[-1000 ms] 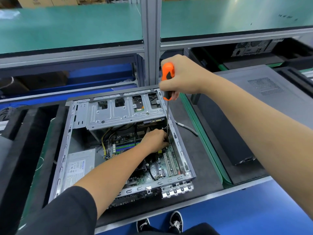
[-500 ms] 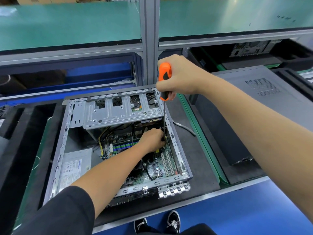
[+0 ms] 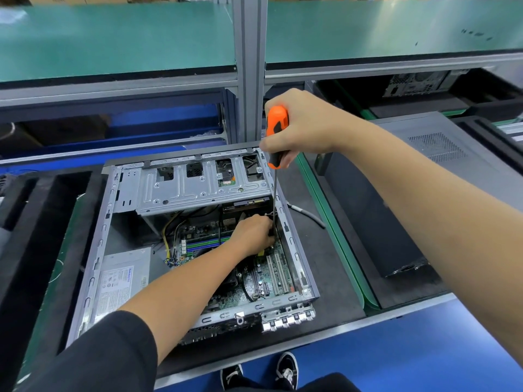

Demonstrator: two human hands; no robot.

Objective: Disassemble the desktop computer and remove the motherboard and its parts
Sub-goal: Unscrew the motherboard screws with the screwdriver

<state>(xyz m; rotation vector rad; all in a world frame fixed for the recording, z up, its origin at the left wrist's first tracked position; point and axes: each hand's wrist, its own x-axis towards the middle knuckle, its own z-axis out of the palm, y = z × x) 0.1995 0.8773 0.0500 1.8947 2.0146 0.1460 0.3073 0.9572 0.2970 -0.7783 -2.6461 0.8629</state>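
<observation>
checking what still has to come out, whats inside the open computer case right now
Inside the computer case: the motherboard, power supply, drive cage and yellow cables. The left hand covers the screwdriver tip, so the screw is unseen.

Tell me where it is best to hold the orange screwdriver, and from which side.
Grip the screwdriver by its thick orange handle, from above and the right, as the right hand does. The thin shaft stands nearly upright, descending into the computer case beside the left hand.

An electronics workshop line. Behind the opened computer case (image 3: 198, 239) runs an aluminium-framed bench with a green mat top (image 3: 119, 38). More computer cases (image 3: 418, 80) sit in black foam trays (image 3: 42, 210) beside it.
</observation>
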